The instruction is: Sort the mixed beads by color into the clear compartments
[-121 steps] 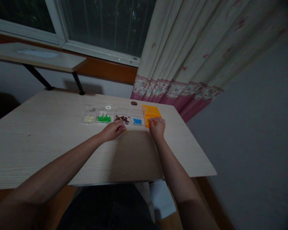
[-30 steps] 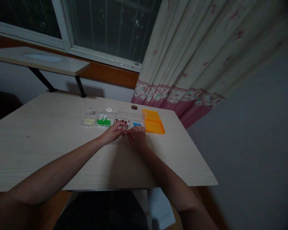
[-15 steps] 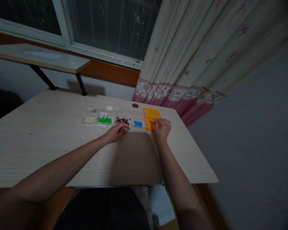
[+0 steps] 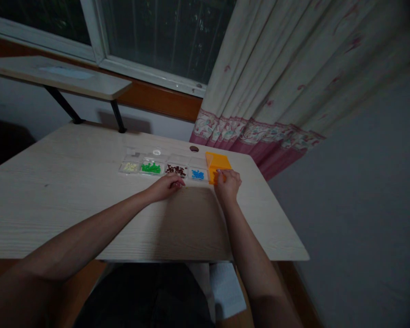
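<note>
My left hand (image 4: 166, 187) rests on the table just in front of a clear box of brown pieces (image 4: 176, 171). Its fingers are curled in, and whatever they may hold is too small to make out. Over an open orange box (image 4: 217, 160) is my right hand (image 4: 228, 183), thumb and fingers pinched together at the box's near half. Its fingertips hide what lies between them. Left of the orange box stands a clear box with blue pieces (image 4: 197, 175). Green pieces (image 4: 151, 168) and pale yellow pieces (image 4: 130, 167) fill two more clear boxes further left.
The boxes stand in a row with lids raised at the back, on a light wooden table (image 4: 99, 218). A raised shelf (image 4: 89, 84) on black legs stands at the back left. A cable hole (image 4: 194, 149) lies behind the boxes; a curtain (image 4: 253, 114) hangs beyond.
My right hand has shifted slightly left, further over the near half of the orange box. My left hand stays almost in place, still curled. The whole view has moved a little.
</note>
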Motion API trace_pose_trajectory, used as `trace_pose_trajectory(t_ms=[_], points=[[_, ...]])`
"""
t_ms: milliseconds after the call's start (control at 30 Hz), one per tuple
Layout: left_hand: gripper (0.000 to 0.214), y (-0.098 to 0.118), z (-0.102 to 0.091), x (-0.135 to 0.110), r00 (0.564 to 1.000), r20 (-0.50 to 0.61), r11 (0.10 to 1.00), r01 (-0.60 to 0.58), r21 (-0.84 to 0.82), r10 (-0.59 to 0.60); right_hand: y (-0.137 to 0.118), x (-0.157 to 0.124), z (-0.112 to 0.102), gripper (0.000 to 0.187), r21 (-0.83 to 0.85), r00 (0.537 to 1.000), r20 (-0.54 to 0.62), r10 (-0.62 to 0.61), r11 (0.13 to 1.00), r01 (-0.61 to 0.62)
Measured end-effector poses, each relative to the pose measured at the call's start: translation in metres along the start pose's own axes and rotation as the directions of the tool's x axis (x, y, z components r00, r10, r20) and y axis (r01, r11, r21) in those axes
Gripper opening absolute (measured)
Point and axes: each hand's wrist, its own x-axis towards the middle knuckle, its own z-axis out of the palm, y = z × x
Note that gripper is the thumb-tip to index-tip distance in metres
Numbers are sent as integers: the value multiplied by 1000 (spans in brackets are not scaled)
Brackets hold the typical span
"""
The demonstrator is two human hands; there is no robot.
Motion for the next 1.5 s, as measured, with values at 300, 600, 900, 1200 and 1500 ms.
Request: trace_pose_trajectory(t_ms=[300, 600, 900, 1200, 1500], points=[[14, 7, 6, -4, 994, 110, 995, -24, 96, 13, -5, -5, 15, 30, 56, 983, 129, -131, 991, 124], [11, 9, 14, -2, 1000, 19, 991, -10, 132, 7, -29, -17, 13, 25, 198, 898, 188, -398, 911, 362], [33, -5, 9, 8, 984, -96, 985, 142, -96, -151, -52, -31, 14, 27, 279, 718, 277, -638, 769, 576], [33, 1, 10, 7, 986, -84, 985, 131, -109, -141, -56, -32, 13, 27, 220, 743, 205, -637, 769, 600], [36, -4, 12, 7, 989, -106, 995, 100, -8, -100, -61, -37, 9, 21, 114, 665, 230, -711, 698, 707]])
